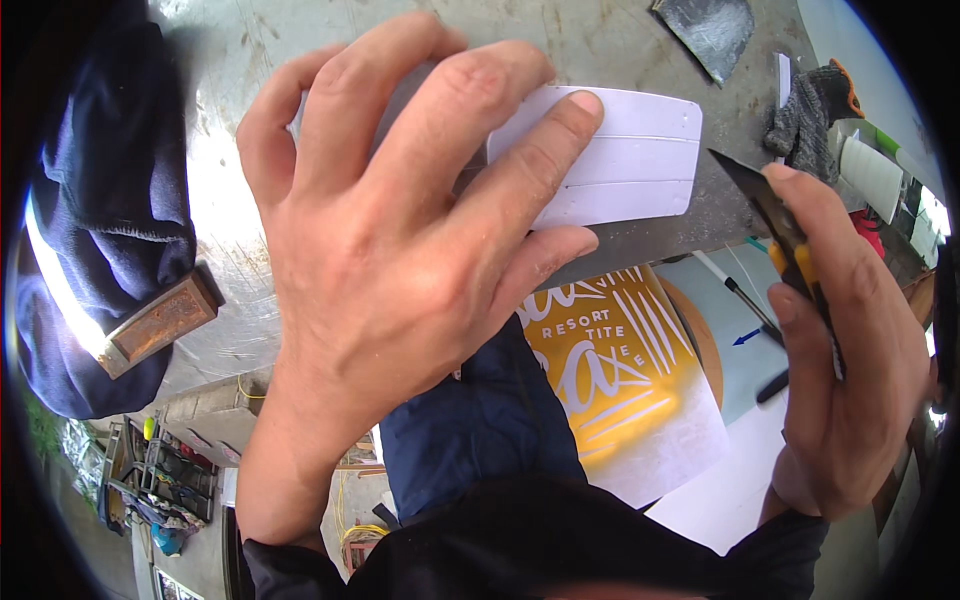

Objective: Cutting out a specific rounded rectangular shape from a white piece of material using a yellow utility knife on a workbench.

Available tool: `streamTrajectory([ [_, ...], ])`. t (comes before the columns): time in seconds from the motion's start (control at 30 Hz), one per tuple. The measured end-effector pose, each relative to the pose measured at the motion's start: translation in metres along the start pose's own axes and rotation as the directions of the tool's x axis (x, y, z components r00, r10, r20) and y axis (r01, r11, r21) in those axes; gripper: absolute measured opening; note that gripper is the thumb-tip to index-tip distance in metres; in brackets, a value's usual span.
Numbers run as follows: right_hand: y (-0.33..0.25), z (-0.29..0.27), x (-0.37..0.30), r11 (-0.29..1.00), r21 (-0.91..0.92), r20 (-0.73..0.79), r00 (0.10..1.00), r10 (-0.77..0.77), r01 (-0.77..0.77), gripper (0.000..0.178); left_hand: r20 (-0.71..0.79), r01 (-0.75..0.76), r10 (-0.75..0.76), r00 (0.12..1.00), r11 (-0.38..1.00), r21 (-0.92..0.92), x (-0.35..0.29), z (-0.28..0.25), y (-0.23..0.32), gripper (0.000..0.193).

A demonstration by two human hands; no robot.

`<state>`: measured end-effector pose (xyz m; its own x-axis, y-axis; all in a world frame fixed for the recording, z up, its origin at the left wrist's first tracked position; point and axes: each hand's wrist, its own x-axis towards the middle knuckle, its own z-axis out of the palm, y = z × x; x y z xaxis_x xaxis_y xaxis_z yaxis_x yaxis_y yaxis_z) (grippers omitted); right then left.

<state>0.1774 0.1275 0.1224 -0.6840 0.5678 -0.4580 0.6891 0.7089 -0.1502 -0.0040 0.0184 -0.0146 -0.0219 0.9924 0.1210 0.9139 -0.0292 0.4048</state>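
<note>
A small white sheet piece (640,165) with scored lines across it lies at the near edge of the metal tabletop (230,180). My left hand (400,200) rests over its left part, fingers spread, the index fingertip pressing on its top. Beside the near edge of the piece is the left thumb. The left end of the piece is hidden under that hand. To the right, my right hand (850,330) is closed around a utility knife (795,240) with a dark blade and yellow parts on its handle. The blade tip points up and left, apart from the white piece.
Dark blue cloth (110,170) lies at the left, with a rusty metal block (160,325) beside it. A grey glove (810,115) and a dark metal offcut (712,35) sit at the far right. Below the table edge is a yellow-and-white printed sheet (640,400).
</note>
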Motion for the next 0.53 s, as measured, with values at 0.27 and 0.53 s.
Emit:
streamTrajectory([
  [0.27,-0.019,0.066,-0.023,0.723,0.669,0.021,0.977,0.214,-0.173,0.048,0.06,0.144,-0.151,0.987,0.985,0.096,-0.054,-0.003,0.03,0.063],
  [0.53,-0.025,0.078,-0.029,0.759,0.637,-0.016,0.981,0.192,-0.138,0.051,0.083,-0.106,0.109,0.991,0.994,-0.03,-0.015,-0.017,-0.021,0.082],
])
